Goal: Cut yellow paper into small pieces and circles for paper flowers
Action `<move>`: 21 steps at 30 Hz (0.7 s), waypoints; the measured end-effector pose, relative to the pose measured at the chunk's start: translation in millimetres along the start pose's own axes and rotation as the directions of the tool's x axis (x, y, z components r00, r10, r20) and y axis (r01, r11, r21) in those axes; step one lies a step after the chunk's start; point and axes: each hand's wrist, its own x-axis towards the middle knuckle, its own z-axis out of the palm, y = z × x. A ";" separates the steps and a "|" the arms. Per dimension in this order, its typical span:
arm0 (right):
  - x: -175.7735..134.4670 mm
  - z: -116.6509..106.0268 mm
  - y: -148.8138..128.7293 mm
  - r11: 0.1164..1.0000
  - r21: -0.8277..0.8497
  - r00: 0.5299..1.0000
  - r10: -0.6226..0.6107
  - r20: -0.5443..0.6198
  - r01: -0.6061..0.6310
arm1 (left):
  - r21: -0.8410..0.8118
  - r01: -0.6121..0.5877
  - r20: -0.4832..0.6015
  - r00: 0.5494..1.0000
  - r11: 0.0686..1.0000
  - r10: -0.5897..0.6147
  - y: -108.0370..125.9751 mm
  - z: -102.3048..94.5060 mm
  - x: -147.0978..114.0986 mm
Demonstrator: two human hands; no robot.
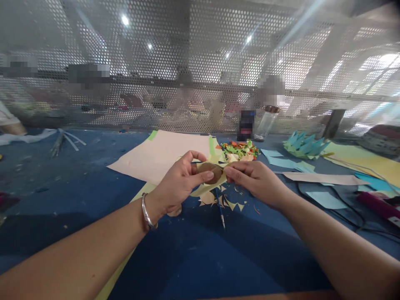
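Note:
My left hand (184, 179) holds a round brown disc (215, 175) against a piece of pale yellow-green paper (202, 190), the thumb lying across the disc's face. At the right edge of the paper, my right hand (253, 179) has thumb and forefinger pinched together. Whether the right fingers also grip something small, I cannot see. Below the hands, a thin brush with a blue handle (220, 208) lies on the blue table among pale paper scraps (208, 198). A small pale round piece (174, 210) sits beneath my left wrist, partly hidden.
A large pale pink sheet (150, 156) lies behind my left hand. Colourful paper bits (240, 150) are heaped behind my right hand. Farther right are a blue paper flower (303, 145), blue paper strips (326, 200), cables and a magenta object (376, 204). A glass bottle (267, 124) stands near the perforated metal screen (140, 96).

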 end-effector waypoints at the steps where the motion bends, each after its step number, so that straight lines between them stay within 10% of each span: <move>1: 0.2 0.3 0.4 1.000 0.001 1.000 -0.003 -0.001 0.003 | -0.001 -0.001 -0.001 1.000 1.000 0.001 0.0 0.0 -0.2; 21: -1.1 1.3 -0.2 1.000 0.018 1.000 0.005 0.013 -0.006 | 0.006 0.001 0.049 0.999 1.000 -0.002 3.8 -0.4 -0.4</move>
